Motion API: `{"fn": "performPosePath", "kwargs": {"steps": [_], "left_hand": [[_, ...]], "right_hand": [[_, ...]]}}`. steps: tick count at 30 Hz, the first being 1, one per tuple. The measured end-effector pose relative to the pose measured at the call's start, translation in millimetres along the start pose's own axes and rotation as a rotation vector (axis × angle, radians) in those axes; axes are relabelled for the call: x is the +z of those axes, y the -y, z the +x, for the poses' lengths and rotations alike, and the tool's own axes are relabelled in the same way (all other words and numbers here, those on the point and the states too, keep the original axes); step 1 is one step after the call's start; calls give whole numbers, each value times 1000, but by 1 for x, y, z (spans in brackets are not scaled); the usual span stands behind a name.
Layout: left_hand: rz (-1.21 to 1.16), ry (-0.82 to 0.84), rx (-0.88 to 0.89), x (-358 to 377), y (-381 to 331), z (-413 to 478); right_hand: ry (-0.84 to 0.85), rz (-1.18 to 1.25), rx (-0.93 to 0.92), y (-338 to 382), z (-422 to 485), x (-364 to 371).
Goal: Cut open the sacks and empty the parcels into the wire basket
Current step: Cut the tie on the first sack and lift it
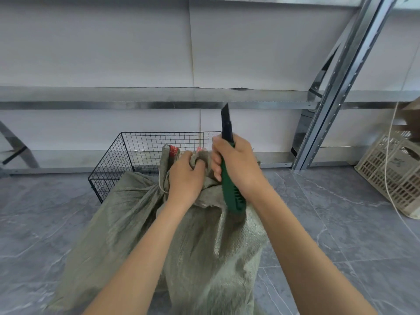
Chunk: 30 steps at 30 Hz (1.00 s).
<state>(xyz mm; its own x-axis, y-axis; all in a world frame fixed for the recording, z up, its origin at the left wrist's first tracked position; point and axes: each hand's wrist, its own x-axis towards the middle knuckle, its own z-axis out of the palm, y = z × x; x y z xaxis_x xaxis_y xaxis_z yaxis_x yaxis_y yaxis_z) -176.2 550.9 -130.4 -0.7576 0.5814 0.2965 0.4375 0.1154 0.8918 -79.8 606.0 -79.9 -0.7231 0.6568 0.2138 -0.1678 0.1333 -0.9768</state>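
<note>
Left grip (185,176) bunches sack (204,246) neck, right grip (236,164) clasps knife (231,194) — blade (225,119) up, wire basket (159,133) behind.

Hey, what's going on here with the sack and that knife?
A person stands over a grey-green woven sack on the tiled floor. The left hand grips the sack's bunched neck, which looks still closed. The right hand holds a green utility knife, blade out and pointing up, not yet cutting. The wire basket waits just behind the sack, by the metal shelving.
</note>
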Motion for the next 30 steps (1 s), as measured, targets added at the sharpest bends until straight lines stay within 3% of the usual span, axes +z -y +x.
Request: {"fn": "performPosePath", "kwargs": {"steps": [12,17,22,25,30], "left_hand": [[-22,-59,-6,-6,-2,5],[19,-65,6,-11,-1,9],[21,-51,-16,-13,5,10],[-3,-55,-9,-14,4,9],[-18,-66,-30,-16,7,14]], "right_hand": [[-16,-61,3,8,7,-8],[-234,-90,68,3,1,-34],[-356,-404,197,-16,-7,-65],[-274,-441,299,-23,-17,-71],[15,-467,331,-28,-35,-66]]}}
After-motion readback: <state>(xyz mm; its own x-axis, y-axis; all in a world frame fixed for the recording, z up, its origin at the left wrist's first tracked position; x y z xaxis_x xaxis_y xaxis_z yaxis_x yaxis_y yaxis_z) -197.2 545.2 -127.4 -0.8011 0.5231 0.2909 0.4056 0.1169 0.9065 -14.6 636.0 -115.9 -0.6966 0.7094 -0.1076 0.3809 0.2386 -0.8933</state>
